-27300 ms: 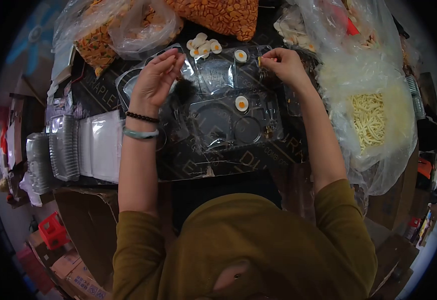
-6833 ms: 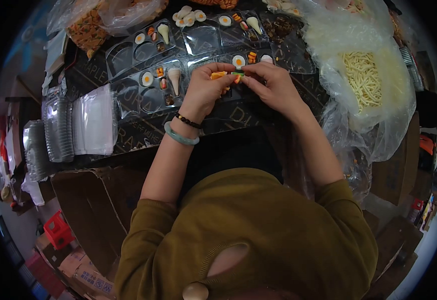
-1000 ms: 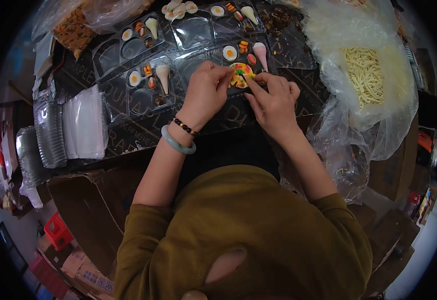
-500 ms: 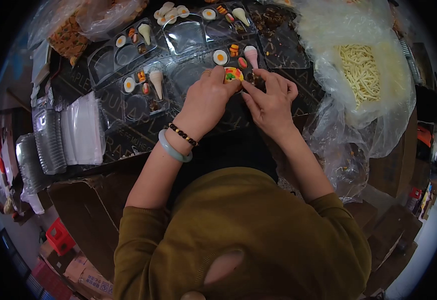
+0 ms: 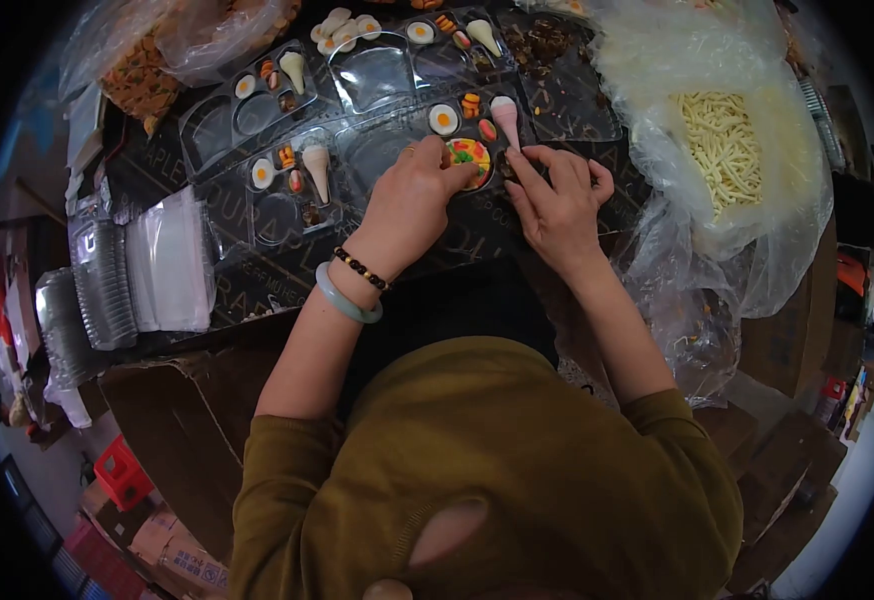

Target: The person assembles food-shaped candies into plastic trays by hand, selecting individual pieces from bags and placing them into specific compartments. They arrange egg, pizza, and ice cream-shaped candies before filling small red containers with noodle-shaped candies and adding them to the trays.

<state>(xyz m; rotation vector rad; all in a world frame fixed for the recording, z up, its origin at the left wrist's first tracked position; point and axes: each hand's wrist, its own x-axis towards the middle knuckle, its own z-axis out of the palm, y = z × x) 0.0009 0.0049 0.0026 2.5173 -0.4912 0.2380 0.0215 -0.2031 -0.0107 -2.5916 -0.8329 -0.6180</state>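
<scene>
Cardboard boxes (image 5: 162, 545) and a red plastic crate (image 5: 122, 472) sit beyond a dark, letter-printed table (image 5: 225, 222) in this head-camera view, as a person in an olive top works with both hands over a clear plastic tray (image 5: 365, 152). At the tray's near right part lies a round, pizza-like piece (image 5: 471, 158) topped in yellow, red and green. Its left side is touched by the bent fingers of the left hand (image 5: 409, 198), whose wrist wears a beaded bracelet (image 5: 361, 268) and a pale bangle (image 5: 345, 297); whether they pinch the piece or only press it cannot be told. Just beside it, the right hand (image 5: 562, 208) is partly curled, thumb and forefinger near the tip of a pink cone (image 5: 504, 112); any hold there is hidden. Behind the round piece sit a fried-egg piece (image 5: 444, 120), an orange piece (image 5: 471, 105) and a pink oval (image 5: 487, 130). Clear packaging (image 5: 105, 275) is stacked at the left, while a plastic bag (image 5: 792, 210) with cream-coloured sticks (image 5: 719, 150) lies at the right.
</scene>
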